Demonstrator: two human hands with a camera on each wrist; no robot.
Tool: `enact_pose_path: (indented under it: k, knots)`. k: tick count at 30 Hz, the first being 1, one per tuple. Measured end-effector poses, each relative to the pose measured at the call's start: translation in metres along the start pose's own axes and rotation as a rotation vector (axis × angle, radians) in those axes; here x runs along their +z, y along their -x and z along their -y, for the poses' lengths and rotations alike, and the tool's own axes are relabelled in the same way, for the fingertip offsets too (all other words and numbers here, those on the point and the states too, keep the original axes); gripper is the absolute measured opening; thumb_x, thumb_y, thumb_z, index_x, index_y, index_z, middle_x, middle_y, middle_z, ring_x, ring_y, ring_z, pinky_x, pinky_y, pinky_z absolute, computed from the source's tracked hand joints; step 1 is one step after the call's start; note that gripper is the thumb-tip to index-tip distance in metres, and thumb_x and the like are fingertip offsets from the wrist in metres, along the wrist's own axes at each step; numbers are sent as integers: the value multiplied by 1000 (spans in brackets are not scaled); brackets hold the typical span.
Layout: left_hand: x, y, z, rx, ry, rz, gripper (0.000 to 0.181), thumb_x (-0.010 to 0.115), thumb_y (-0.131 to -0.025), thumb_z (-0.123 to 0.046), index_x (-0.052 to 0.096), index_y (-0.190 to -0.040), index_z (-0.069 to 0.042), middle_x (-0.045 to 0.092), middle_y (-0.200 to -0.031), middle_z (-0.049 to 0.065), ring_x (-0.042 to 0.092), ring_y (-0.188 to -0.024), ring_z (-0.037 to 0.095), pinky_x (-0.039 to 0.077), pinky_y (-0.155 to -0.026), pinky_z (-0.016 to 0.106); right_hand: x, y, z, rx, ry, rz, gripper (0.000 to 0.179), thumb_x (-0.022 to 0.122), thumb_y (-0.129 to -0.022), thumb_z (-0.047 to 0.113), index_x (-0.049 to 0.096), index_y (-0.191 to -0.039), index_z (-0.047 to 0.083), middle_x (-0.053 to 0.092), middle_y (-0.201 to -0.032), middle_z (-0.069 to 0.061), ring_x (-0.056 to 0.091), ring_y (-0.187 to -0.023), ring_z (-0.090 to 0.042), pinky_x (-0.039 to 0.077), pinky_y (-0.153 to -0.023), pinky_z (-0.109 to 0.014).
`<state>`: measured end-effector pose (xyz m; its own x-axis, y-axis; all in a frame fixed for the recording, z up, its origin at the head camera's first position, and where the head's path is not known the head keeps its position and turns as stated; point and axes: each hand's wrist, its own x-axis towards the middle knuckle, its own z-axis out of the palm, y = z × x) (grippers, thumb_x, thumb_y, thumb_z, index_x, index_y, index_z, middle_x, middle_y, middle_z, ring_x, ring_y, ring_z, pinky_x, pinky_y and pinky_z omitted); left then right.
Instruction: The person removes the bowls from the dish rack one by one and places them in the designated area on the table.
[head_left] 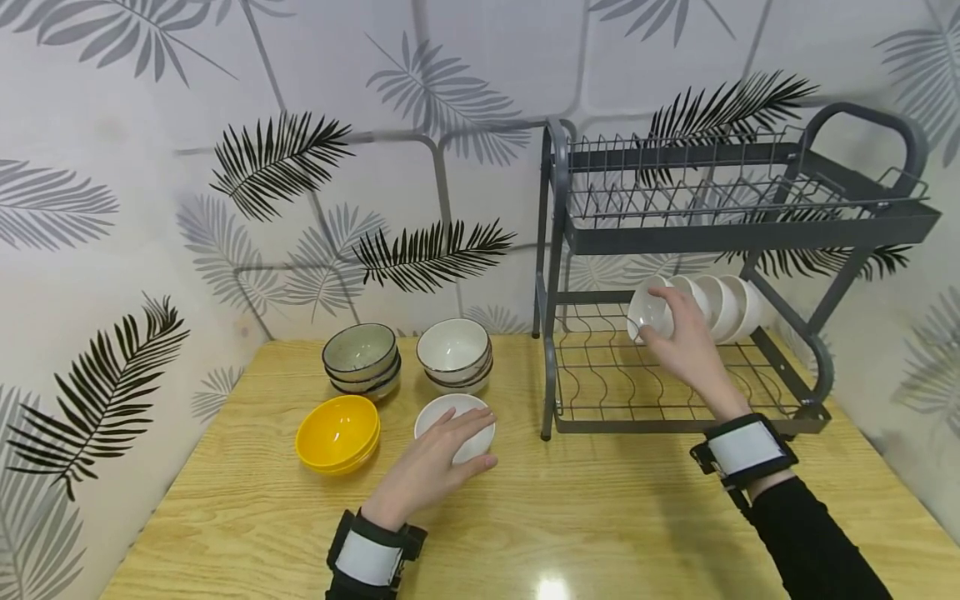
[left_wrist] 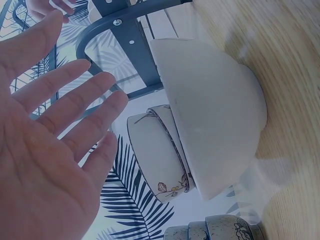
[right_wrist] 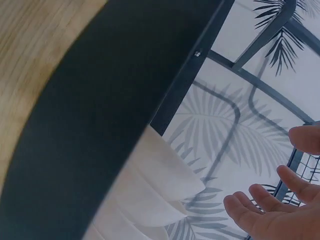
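My left hand [head_left: 435, 467] hovers over a white bowl [head_left: 442, 406] on the table, fingers extended. In the left wrist view, a gap separates the palm from that bowl [left_wrist: 215, 115]. My right hand [head_left: 696, 354] is at the lower tier of a grey dish rack [head_left: 551, 367], beside the leftmost of several white bowls [head_left: 738, 310] standing tilted on edge in a row. From the right wrist, its fingers [right_wrist: 267, 200] look loosely bent and spread from the thumb, with nothing between them; the white bowls [right_wrist: 172, 175] sit apart from them.
Stacked grey-green bowls [head_left: 360, 354] and dark-rimmed white bowls [head_left: 453, 350] stand near the wall. Yellow bowls [head_left: 337, 437] are nested left of my left hand. The rack's upper wire tier [head_left: 750, 237] overhangs the lower one.
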<state>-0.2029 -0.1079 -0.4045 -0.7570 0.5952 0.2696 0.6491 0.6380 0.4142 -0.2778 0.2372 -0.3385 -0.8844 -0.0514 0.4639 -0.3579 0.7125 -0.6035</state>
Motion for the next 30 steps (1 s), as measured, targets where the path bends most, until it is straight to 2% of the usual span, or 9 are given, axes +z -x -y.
enact_pose_path:
  k: [12, 21, 26, 30]
  knots:
    - [-1, 0, 0, 12, 24, -2, 50, 61, -93, -30, 53, -135, -4, 54, -138, 10, 44, -129, 19, 23, -116, 46, 1, -25, -12, 3, 101, -17, 55, 55, -86, 1, 40, -137, -11, 29, -142, -36, 26, -128, -53, 26, -102, -70]
    - [-1, 1, 0, 12, 20, -4, 49, 62, -93, -26, 53, -135, -4, 55, -137, 9, 46, -127, 19, 23, -116, 47, 8, -43, -20, -39, 155, -92, 57, 56, -82, -3, 41, -137, -11, 31, -143, -34, 29, -129, -50, 31, -102, -67]
    - [-2, 1, 1, 14, 21, -10, 49, 62, -93, -29, 53, -135, -5, 55, -136, 7, 47, -126, 18, 23, -116, 47, 9, -50, -25, -39, 193, -71, 58, 57, -83, -2, 40, -137, -11, 30, -143, -34, 28, -129, -51, 29, -103, -67]
    - [-2, 1, 1, 14, 23, -5, 49, 60, -94, -31, 53, -135, -5, 56, -136, 7, 47, -126, 18, 23, -116, 47, 10, -55, -29, -12, 212, -2, 60, 57, -83, 0, 37, -139, -11, 25, -146, -34, 22, -132, -52, 25, -104, -69]
